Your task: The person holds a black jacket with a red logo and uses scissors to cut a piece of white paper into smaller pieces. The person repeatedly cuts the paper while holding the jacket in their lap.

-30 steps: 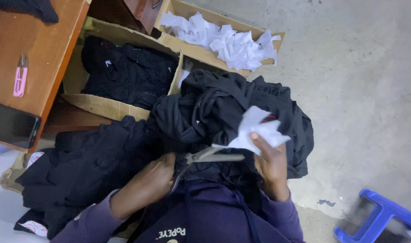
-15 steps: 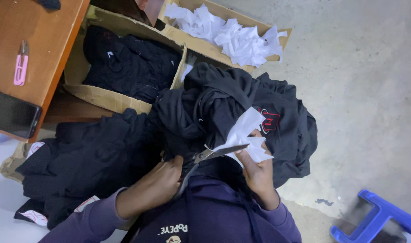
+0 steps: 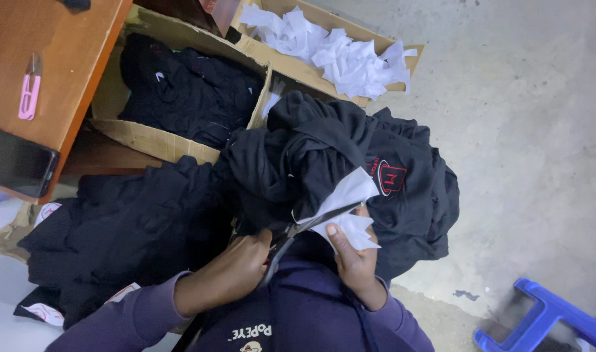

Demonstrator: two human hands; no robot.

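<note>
White backing sheet (image 3: 350, 208): thin, light and floppy, I judge; it looks like it would tear or crumple if tugged. It lies near the middle of the scene, on the black garment (image 3: 324, 156) bunched over my lap.
Right hand (image 3: 353, 261): thumb and fingers (image 3: 332, 233) pinch the near edge of the sheet, pressed together on it. I would take hold close to the cut line, so the sheet stays taut.
Left hand (image 3: 229, 274): fingers closed through the handles of the scissors (image 3: 304, 228); the blades point right and far, and look to meet the sheet just beside the right thumb.
Garment: soft, heavy folds with a red badge (image 3: 390, 177) just right of the sheet; it will slump, not slide.
Far side: a cardboard box of white scraps (image 3: 337, 52), well apart.
Far left: a box of black clothes (image 3: 180, 91) beside the wooden counter (image 3: 70, 78).
</note>
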